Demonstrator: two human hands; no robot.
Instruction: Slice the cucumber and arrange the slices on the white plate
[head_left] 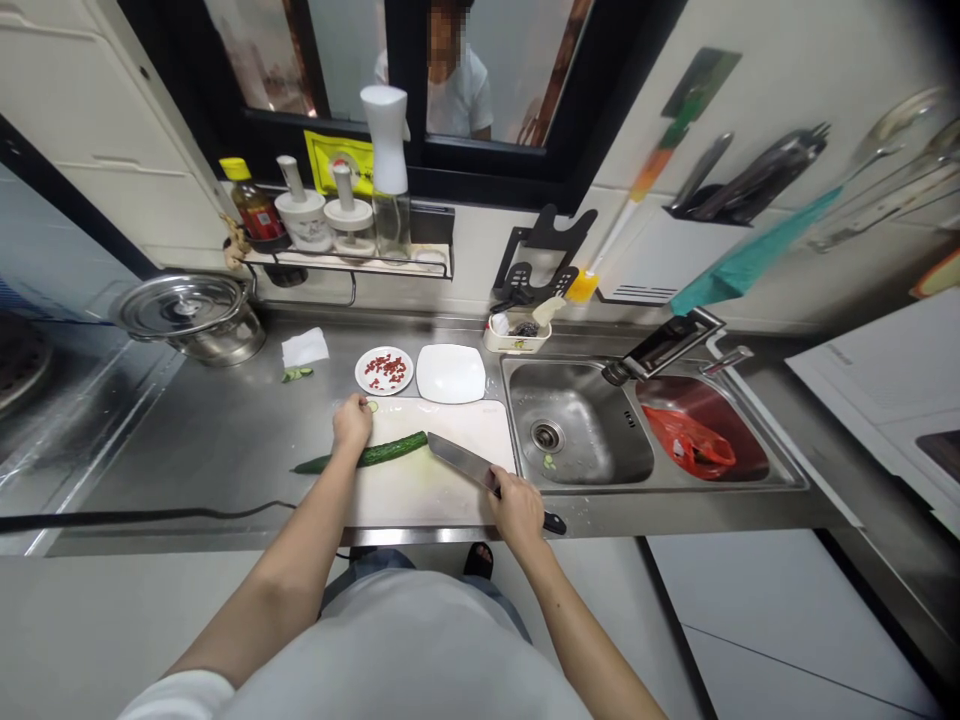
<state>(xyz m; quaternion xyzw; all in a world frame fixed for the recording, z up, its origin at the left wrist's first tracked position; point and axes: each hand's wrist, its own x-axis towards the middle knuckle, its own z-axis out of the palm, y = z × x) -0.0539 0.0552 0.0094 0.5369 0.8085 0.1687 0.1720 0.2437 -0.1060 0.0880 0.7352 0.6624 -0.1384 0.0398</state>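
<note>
My right hand (520,508) is wrapped round the black handle of a kitchen knife (465,463). The blade's tip is close to the cut right end of a long green cucumber (394,450), which lies across the white cutting board (450,500) with its thin end past the left edge. My left hand (352,425) is closed at the board's upper left corner, its fingertips at a pale cucumber slice (372,406). Behind the board stand a plate of chopped red pieces (385,370) and a square white plate (451,372).
To the right is a double sink (585,475) with a red plastic bag (690,445) in one basin. A lidded steel pot (217,335), a white tissue (305,347) and cucumber scraps (297,374) lie left. Seasoning containers fill a wall rack (345,262). A person is reflected in the window.
</note>
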